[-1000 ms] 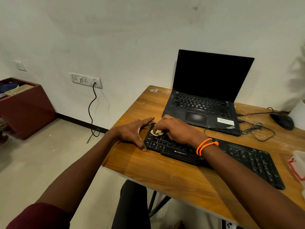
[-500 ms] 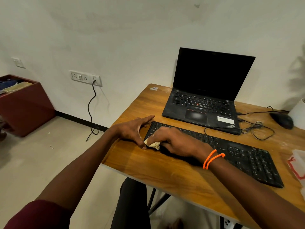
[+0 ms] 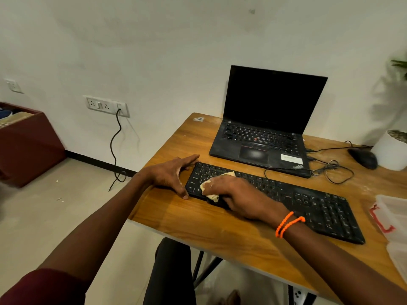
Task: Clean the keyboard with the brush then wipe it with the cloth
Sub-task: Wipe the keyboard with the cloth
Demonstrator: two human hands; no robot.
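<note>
Under the right hand [image 3: 236, 192] lies a pale cloth [image 3: 210, 187], bunched and mostly hidden — only its edges peek out past the fingers, which curl over it and press it to the left end of the black keyboard [image 3: 308, 203]. How much cloth sits beneath the palm cannot be told. Just left of it, the left hand [image 3: 170, 173] lies flat on the wooden table [image 3: 220, 234], fingers straight and spread, holding nothing; its thumb and forefinger bracket the keyboard's left edge, steadying it. An orange bead bracelet [image 3: 288, 223] rings the right wrist. Beyond both hands an open laptop [image 3: 268, 122] stands with a dark screen; far to the right of the right hand, a mouse [image 3: 363, 158], a tangle of cable [image 3: 337, 172] and a white pot [image 3: 389, 153] are partly cut by the frame edge, as is a clear plastic box [image 3: 394, 219]. No brush can be made out. Compared with half a second ago, the right hand and cloth have moved up from the keyboard's near edge onto its middle rows, while the left hand keeps its place.
</note>
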